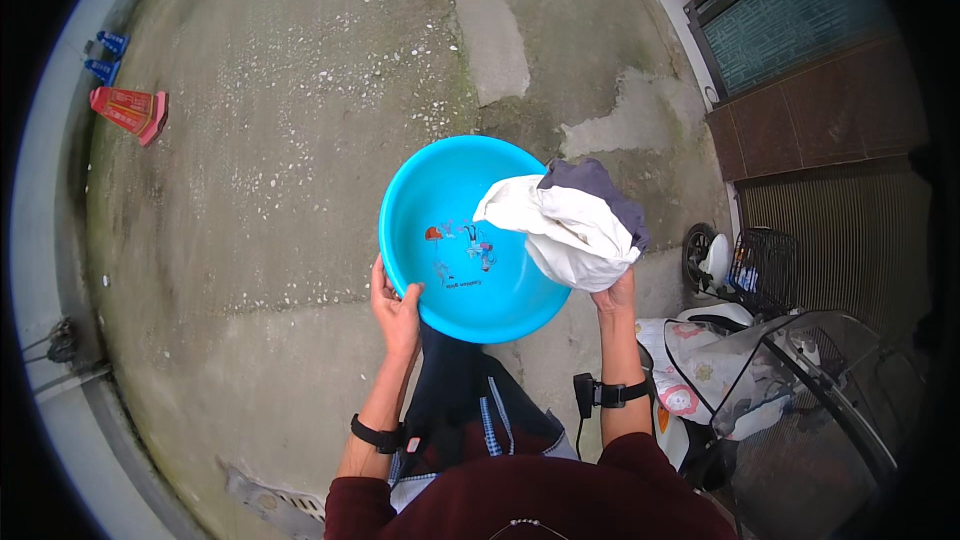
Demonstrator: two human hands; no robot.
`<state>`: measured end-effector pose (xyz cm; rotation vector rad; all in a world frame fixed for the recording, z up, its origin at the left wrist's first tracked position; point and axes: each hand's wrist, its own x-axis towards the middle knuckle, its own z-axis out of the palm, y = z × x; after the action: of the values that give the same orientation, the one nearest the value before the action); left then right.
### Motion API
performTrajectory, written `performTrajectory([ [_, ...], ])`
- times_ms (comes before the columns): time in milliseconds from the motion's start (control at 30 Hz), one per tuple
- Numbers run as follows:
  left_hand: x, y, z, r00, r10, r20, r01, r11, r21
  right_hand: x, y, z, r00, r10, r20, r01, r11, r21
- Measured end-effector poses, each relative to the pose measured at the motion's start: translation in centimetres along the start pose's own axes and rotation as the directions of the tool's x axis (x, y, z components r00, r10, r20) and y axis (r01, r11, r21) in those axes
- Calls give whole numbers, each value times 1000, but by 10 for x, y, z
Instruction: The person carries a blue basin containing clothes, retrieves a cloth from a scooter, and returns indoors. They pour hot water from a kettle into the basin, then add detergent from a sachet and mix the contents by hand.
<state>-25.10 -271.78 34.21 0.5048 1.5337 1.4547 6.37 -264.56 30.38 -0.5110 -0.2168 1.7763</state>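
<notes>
A round blue plastic basin [487,307] with small printed pictures on its inner bottom is held up in front of me. My left hand [397,311] grips its lower left rim, thumb on top and fingers outside. My right hand [616,291] is at the right of the basin, under a bunched white and dark grey cloth [574,232]. The cloth covers most of the fingers and overlaps the basin's right rim. Whether the right fingers also touch the basin is hidden.
A parked scooter [720,360] with a flowered cover, clear windshield and black basket stands close on the right, beside a ribbed shutter [825,232]. A red cone [131,112] and small blue cones [105,70] stand far left. A drain grate [274,499] lies lower left.
</notes>
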Motion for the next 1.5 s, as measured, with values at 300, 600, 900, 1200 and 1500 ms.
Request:
performTrajectory([
  [300, 228, 82, 196, 971, 52, 234, -40, 998, -57, 243, -122, 95, 941, -274, -199, 276, 961, -19],
  [600, 416, 123, 437, 926, 12, 378, -28, 999, 36, 443, -297, 77, 925, -337, -176, 353, 933, 68],
  [900, 603, 149, 716, 891, 18, 453, -55, 996, 69, 721, -493, 88, 983, -180, -45, 183, 981, 64],
  [1200, 805, 182, 953, 905, 7, 426, -12, 1000, 10, 1015, -677, 130, 834, -467, -294, -41, 478, -877],
  [1500, 994, 233, 1242, 806, 27, 591, 3, 999, -51, 1204, -884, 95, 830, -406, -383, 364, 914, -180],
])
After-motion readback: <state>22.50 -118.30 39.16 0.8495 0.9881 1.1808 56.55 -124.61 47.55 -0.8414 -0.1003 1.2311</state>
